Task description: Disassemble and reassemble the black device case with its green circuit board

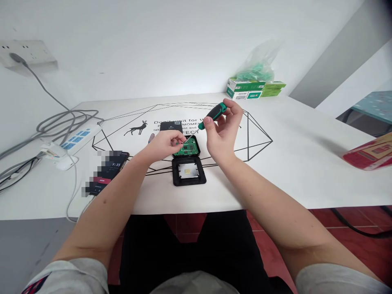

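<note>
My right hand (225, 132) is wrapped round the green and black handle of a screwdriver (214, 114). The thin shaft slants down and left over a green circuit board (191, 148), which sits in a black square casing. Curled at the tip is my left hand (167, 143), its thumb and fingers pinched together over the casing's left part; what lies between them, if anything, is too small to tell. Joined at the casing's near side, a black cover (189, 179) lies flat, with a silvery metal plate (183, 170) inside it. My left hand hides the board's far left corner.
Behind the casing lies a black box (171, 125). A phone (112, 169) rests at left near a white power strip (81, 136) and coiled grey cables (65, 116). Green and white boxes (245, 89) stand at the back; a red packet (367, 153) lies far right.
</note>
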Demonstrator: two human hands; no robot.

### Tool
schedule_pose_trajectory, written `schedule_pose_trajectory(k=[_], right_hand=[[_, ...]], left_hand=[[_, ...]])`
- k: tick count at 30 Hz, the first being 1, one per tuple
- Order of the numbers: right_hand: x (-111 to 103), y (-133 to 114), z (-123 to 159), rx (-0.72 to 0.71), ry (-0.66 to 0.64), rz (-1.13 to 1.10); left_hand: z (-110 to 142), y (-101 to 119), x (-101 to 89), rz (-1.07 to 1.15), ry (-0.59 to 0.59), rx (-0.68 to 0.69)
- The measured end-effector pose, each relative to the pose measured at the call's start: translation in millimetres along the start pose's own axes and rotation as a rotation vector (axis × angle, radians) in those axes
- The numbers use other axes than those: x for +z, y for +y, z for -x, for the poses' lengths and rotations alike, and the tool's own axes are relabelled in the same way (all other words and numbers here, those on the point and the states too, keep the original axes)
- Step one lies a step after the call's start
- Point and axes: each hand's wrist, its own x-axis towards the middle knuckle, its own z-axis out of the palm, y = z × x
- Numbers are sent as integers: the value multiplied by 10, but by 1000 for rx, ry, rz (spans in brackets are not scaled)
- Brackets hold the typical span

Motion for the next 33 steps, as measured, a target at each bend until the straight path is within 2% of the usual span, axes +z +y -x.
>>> schedule_pose_trajectory(k=[12, 16, 19, 26, 30, 33], right_hand=[[-57, 108, -15, 13, -51, 25], [-50, 88, -20, 10, -55, 9], [-47, 25, -23, 20, -112, 24], [-99, -291, -75, 27, -396, -63], [-115, -409, -76, 34, -481, -114], [-119, -441, -62, 42, -539, -164]], left_hand=[[-5, 7, 33, -15, -25, 48], [1, 19, 30, -11, -45, 45], [10, 40, 62, 13, -74, 51], [72, 161, 272, 48, -289, 80], [95, 206, 339, 2, -430, 88], [93, 214, 371, -22, -476, 113]])
